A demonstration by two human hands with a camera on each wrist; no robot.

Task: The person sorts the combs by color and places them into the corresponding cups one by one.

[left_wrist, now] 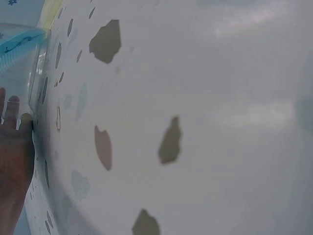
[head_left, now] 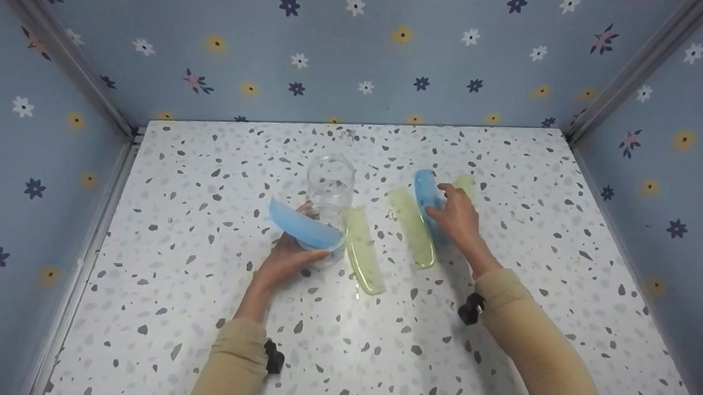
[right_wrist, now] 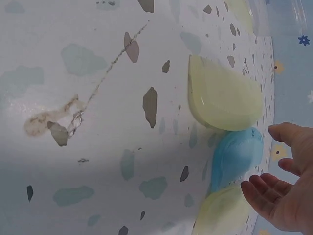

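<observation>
My left hand (head_left: 285, 260) grips a clear cylindrical container (head_left: 331, 187), thumb at its near end and fingers along its left side. A translucent blue comb (head_left: 305, 225) slants across that near end, its left tip sticking out past the wall. In the left wrist view, my fingertips touch the clear plastic beneath the comb (left_wrist: 22, 41). My right hand (head_left: 459, 215) hovers over a second blue comb (head_left: 427, 189) on the table, thumb and fingers spread. From the right wrist, this blue comb (right_wrist: 237, 156) shows between two yellow combs, with a gap to my fingertips.
One yellow comb (head_left: 365, 252) lies just right of the container, another (head_left: 413, 228) left of the second blue comb. A third yellow comb (head_left: 465, 182) is partly hidden behind my right hand. Flower-patterned panels (head_left: 359, 53) enclose the speckled white table (head_left: 209, 166) at back and sides.
</observation>
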